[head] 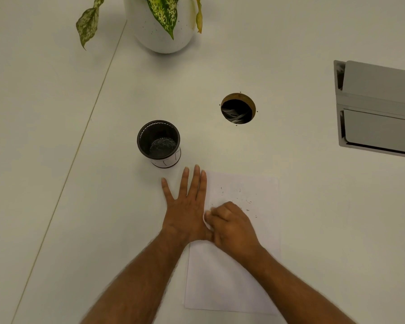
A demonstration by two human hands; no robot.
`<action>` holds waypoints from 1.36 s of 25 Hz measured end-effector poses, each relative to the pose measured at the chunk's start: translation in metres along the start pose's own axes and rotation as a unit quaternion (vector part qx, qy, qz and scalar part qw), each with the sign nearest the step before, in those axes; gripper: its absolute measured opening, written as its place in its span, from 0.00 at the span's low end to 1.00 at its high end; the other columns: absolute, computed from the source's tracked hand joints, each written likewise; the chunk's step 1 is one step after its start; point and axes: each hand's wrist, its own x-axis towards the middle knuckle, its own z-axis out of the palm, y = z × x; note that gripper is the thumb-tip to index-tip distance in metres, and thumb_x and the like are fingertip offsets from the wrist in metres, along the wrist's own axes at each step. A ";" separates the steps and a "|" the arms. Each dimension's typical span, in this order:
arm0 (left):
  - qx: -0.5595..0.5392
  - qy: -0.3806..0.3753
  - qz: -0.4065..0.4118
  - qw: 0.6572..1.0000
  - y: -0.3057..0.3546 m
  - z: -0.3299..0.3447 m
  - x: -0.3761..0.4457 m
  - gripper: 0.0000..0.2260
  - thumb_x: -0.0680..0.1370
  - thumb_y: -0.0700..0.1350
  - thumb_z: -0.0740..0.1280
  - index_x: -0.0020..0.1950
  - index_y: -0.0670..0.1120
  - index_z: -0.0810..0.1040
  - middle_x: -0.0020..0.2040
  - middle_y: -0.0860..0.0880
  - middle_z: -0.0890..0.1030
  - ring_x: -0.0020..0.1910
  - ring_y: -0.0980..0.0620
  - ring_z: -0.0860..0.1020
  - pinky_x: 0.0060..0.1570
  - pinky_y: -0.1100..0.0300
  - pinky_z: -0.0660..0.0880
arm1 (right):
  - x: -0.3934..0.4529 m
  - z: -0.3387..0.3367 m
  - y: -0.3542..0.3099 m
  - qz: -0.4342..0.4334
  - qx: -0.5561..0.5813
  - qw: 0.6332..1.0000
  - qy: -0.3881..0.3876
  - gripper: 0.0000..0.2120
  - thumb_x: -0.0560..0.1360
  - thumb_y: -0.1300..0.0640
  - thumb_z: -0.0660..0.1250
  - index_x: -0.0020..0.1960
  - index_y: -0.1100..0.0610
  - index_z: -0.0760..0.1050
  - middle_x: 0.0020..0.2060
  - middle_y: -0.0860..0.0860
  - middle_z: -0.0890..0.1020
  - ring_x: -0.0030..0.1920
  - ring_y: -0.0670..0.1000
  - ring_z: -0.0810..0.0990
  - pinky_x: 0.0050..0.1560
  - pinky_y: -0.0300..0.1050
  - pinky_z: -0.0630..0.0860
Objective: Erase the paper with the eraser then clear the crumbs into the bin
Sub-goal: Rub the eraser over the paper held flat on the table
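A white sheet of paper [234, 272] is laid flat on a pale table [313, 206] and is taken as the reference for all positions.

The left hand [185, 213] is pressed palm-down with fingers spread wide and flat; it is placed across the paper's left edge, most of it on bare table. Nothing is held in it.

The right hand [232, 226] is curled tightly on the upper-left part of the paper, touching the left hand. A small pale object is glimpsed at its fingertips; whether this is the eraser cannot be told with certainty.

Dark eraser crumbs [246, 202] are scattered on the upper part of the paper, just beyond and to the right of the right hand.

1 small dark bin [159, 142] is stood upright beyond the paper's upper-left corner, apart from it.

1 round cable hole [238, 108] is cut in the table beyond the paper's far edge. A white plant pot [159, 36] is set well beyond the paper. A grey metal hatch [379, 111] is located beyond and to the right.
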 end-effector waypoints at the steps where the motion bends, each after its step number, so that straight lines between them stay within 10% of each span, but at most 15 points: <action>1: 0.004 0.005 0.002 1.000 0.000 0.001 0.000 0.61 0.63 0.80 0.54 0.77 0.43 0.28 0.79 0.42 0.30 0.78 0.39 0.32 0.66 0.21 0.42 | 0.003 0.003 -0.001 -0.011 -0.004 1.000 -0.010 0.17 0.76 0.49 0.64 0.45 0.61 0.85 0.36 0.53 0.83 0.37 0.52 0.78 0.36 0.45 0.77; 7: -0.008 0.002 0.008 1.000 0.000 0.001 -0.001 0.63 0.60 0.85 0.49 0.81 0.44 0.40 0.82 0.42 0.40 0.80 0.39 0.40 0.67 0.20 0.41 | 0.017 0.011 -0.001 0.126 0.017 0.991 0.030 0.09 0.74 0.60 0.67 0.41 0.61 0.84 0.34 0.53 0.81 0.35 0.52 0.77 0.33 0.44 0.76; 10: -0.009 -0.006 0.006 1.000 0.000 -0.001 -0.001 0.67 0.55 0.87 0.49 0.81 0.45 0.38 0.81 0.42 0.38 0.80 0.38 0.37 0.67 0.21 0.40 | 0.011 -0.001 0.007 0.094 -0.014 0.995 -0.017 0.05 0.72 0.62 0.69 0.40 0.61 0.83 0.32 0.53 0.79 0.34 0.53 0.76 0.33 0.44 0.75; 16: -0.017 -0.018 0.001 1.000 0.000 -0.005 -0.001 0.73 0.48 0.89 0.51 0.79 0.46 0.33 0.80 0.42 0.33 0.78 0.38 0.32 0.66 0.21 0.39 | 0.024 -0.031 0.055 0.302 -0.059 0.949 0.070 0.07 0.72 0.64 0.71 0.35 0.61 0.81 0.32 0.53 0.78 0.36 0.55 0.76 0.33 0.45 0.75; 21: -0.021 -0.015 0.003 1.000 0.001 -0.005 -0.001 0.73 0.48 0.89 0.51 0.80 0.46 0.34 0.81 0.43 0.34 0.79 0.39 0.33 0.66 0.21 0.39 | 0.000 -0.029 0.048 0.212 -0.054 0.975 0.030 0.06 0.72 0.64 0.72 0.37 0.61 0.82 0.32 0.52 0.78 0.36 0.54 0.75 0.33 0.44 0.74; 25: -0.023 -0.012 0.001 1.000 0.001 -0.007 -0.001 0.73 0.48 0.89 0.51 0.80 0.46 0.34 0.81 0.43 0.34 0.79 0.39 0.33 0.66 0.22 0.38 | -0.001 -0.039 0.059 0.334 -0.044 0.938 0.084 0.06 0.73 0.62 0.72 0.38 0.61 0.83 0.33 0.51 0.78 0.38 0.53 0.76 0.35 0.44 0.75; 29: -0.023 -0.014 0.001 1.000 0.001 -0.006 -0.002 0.73 0.47 0.89 0.52 0.80 0.46 0.34 0.81 0.43 0.34 0.79 0.39 0.33 0.67 0.22 0.38 | -0.011 -0.032 0.047 0.217 -0.055 0.974 0.038 0.07 0.73 0.63 0.71 0.36 0.61 0.81 0.32 0.52 0.77 0.36 0.53 0.75 0.34 0.42 0.72; 34: -0.024 -0.014 -0.001 1.000 0.001 -0.007 -0.002 0.73 0.47 0.89 0.52 0.79 0.46 0.32 0.80 0.43 0.33 0.78 0.39 0.32 0.67 0.22 0.36 | -0.011 -0.039 0.051 0.310 -0.049 0.946 0.083 0.08 0.74 0.62 0.70 0.37 0.61 0.82 0.32 0.51 0.78 0.37 0.54 0.76 0.36 0.43 0.73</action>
